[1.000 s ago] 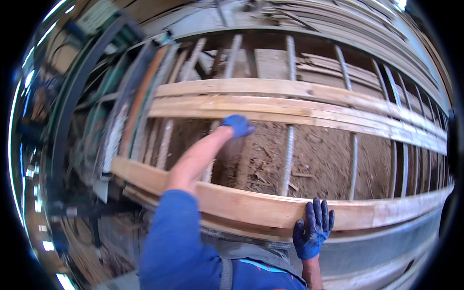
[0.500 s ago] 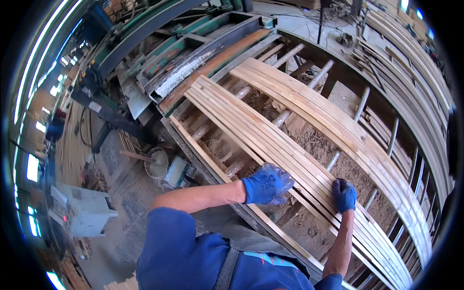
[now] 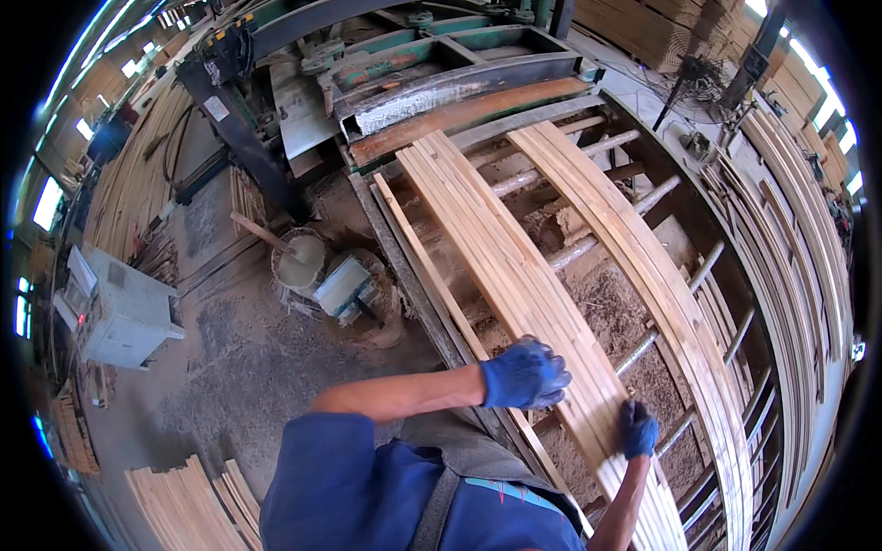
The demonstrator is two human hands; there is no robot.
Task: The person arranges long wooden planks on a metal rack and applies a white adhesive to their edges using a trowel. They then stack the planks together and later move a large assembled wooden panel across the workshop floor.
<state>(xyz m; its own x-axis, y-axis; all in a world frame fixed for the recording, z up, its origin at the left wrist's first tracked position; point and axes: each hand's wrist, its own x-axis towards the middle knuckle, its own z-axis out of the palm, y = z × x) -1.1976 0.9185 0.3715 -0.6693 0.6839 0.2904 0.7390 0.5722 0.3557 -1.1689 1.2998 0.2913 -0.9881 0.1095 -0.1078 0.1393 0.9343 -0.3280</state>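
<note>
A long bundle of pale wooden strips [image 3: 501,243] lies side by side across the rollers of a metal frame. My left hand [image 3: 525,372], in a blue work glove, curls its fingers over the bundle's left edge. My right hand [image 3: 638,429], gloved in blue too, grips the opposite edge a little nearer to me. Between the hands the strips sit tightly together. Farther right, a second group of joined strips [image 3: 634,234] runs alongside with a gap between. One single strip [image 3: 432,266] lies by the frame's left rail.
Metal rollers [image 3: 658,195] cross the frame above heaped sawdust [image 3: 611,298]. On the floor at left stand a bucket [image 3: 301,262] with a wooden-handled tool and a pale box-like container [image 3: 344,286]. A grey control cabinet [image 3: 129,308] is farther left. Stacked boards [image 3: 188,505] lie at lower left.
The view has turned, so the frame appears steeper. The left-side strips, spread with gaps before, are now closed up against the others. Both hands stay at the bundle's edges.
</note>
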